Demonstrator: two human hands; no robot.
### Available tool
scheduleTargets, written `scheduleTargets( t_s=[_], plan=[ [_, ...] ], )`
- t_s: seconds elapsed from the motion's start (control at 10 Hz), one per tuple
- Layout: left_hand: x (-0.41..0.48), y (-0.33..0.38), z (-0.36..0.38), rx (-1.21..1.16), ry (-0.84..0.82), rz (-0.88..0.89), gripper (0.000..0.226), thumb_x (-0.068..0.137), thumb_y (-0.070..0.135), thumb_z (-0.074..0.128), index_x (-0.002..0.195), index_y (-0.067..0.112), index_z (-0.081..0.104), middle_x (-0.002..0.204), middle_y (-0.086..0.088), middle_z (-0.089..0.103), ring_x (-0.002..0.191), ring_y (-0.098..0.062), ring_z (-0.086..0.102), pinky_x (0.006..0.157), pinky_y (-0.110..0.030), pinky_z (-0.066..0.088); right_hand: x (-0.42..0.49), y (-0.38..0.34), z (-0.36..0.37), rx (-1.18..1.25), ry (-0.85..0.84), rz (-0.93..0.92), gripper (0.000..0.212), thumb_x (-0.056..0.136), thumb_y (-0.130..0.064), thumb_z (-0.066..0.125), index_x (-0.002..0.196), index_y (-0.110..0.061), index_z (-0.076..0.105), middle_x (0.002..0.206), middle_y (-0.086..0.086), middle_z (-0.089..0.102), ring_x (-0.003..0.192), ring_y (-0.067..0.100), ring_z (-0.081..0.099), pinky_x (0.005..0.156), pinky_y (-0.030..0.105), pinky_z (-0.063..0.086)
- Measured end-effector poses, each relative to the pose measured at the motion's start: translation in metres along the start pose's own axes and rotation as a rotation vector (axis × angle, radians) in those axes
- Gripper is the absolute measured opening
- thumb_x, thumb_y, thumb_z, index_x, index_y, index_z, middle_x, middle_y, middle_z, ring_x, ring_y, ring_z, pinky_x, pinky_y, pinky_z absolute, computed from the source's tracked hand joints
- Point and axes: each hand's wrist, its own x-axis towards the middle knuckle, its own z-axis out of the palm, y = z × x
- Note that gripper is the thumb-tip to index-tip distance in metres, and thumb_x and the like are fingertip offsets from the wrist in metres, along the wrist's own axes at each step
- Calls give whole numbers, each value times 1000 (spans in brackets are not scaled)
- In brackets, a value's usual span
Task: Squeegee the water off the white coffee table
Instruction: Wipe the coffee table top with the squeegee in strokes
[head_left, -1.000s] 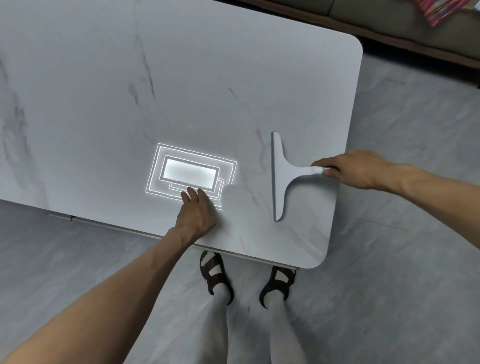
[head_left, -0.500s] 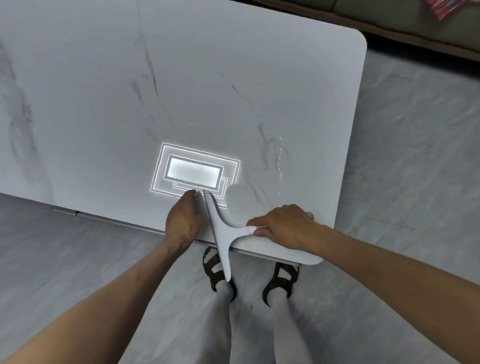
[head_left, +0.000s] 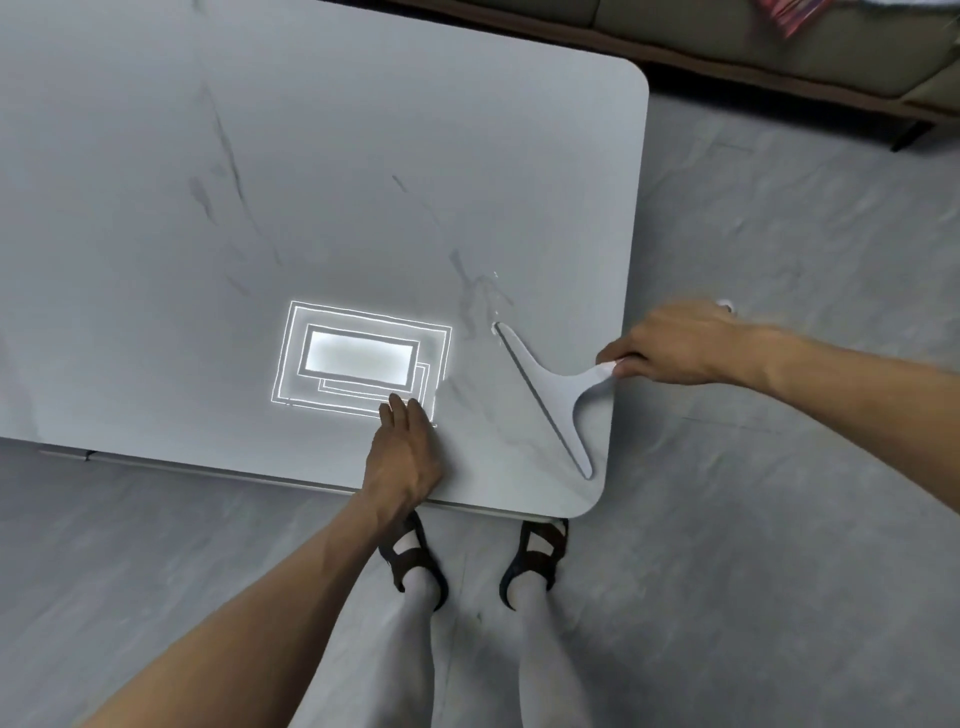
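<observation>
What matters to me here is how the squeegee (head_left: 557, 389) lies against the near right corner of the coffee table (head_left: 363, 156). Its blade runs on a slant, the far tip further in from the right edge and the near tip almost at the rounded corner, with the handle sticking out toward the right edge. My right hand (head_left: 675, 345) sits over that edge with its fingers curled round the end of the handle, so it is the hand that drives. The blade looks to be lying on the surface, though I cannot tell from this angle how hard it bears down. My left hand (head_left: 405, 452) lies flat on the table by the near edge, fingers straight and close together, palm pressed down. It is left of the blade and clear of it, just beside the bright reflection of a ceiling light (head_left: 358, 358), and I read it as a brace and nothing more. The only water (head_left: 493, 293) I can make out is a thin glinting trace just beyond the blade's far tip, toward the far side, and the rest of the top is too even to say wet or dry. That trace is not yet under the blade, so I judge the next stroke needs the blade carried a little further in and then drawn back toward the right edge — with the slant kept so the runoff leaves at the corner and drops to the floor (head_left: 779, 519).
</observation>
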Motion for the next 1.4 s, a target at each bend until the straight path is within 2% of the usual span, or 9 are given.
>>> scheduleTargets(
  t_s=[0.1,0.3,0.4,0.5,0.6,1.0,1.1,1.3,1.4],
  plan=[
    [8,9,1,81,9,-6,49,96,-5,29,138,-27,16,142,-50,21,132,-62,27,111,-59,30,7,-16,-8,-53,-21,-131,31,93,-62,34,121,-59,47,88,-22,62,79,13,54,57,22,33],
    [14,22,-7,31,-58,37,58,71,14,80,112,-21,60,111,-46,58,98,-59,61,78,-56,56,11,-58,24,-216,-82,-429,33,96,-50,41,126,-44,55,115,-6,67,102,20,62,68,29,28],
    [12,29,-11,-97,-108,-47,58,84,9,67,126,-25,45,127,-50,44,113,-64,50,92,-62,47,13,-42,24,-207,-75,-368,35,97,-50,40,129,-46,53,118,-6,66,105,20,62,70,29,31],
    [20,23,3,-130,-36,-179,63,95,12,48,148,-7,20,151,-35,19,138,-50,29,112,-57,29,14,-22,17,-210,-79,-307,34,97,-50,41,128,-47,53,116,-8,68,102,19,64,70,29,37],
    [24,25,-3,-170,-8,-200,69,91,18,54,150,6,19,154,-23,19,140,-38,29,113,-50,30,17,-24,11,-246,-115,-282,34,96,-50,42,129,-47,52,118,-9,66,105,18,63,72,29,39],
    [25,13,-3,-130,-21,-165,63,91,20,54,146,2,29,150,-23,32,135,-39,38,107,-45,36,28,2,-65,-371,-75,-174,33,95,-53,44,125,-47,56,112,-16,68,98,14,64,70,27,42],
    [17,2,-21,-171,124,-208,40,94,23,41,129,7,49,124,-21,60,112,-39,58,90,-40,46,26,-14,-63,-249,-63,-185,35,92,-61,40,122,-51,54,110,-18,67,94,15,62,64,29,40],
    [8,-29,-26,-397,339,-397,39,100,22,31,132,7,47,118,-21,65,111,-38,60,92,-40,45,45,-89,-10,208,-96,-163,35,90,-62,39,121,-56,52,111,-10,66,103,20,58,87,44,46],
    [5,-30,-26,-480,365,-396,40,100,20,32,135,6,46,122,-21,63,115,-37,58,95,-39,44,54,-103,7,322,-50,-143,35,93,-57,37,123,-52,54,117,-8,66,106,20,59,91,42,44]
  ],
)
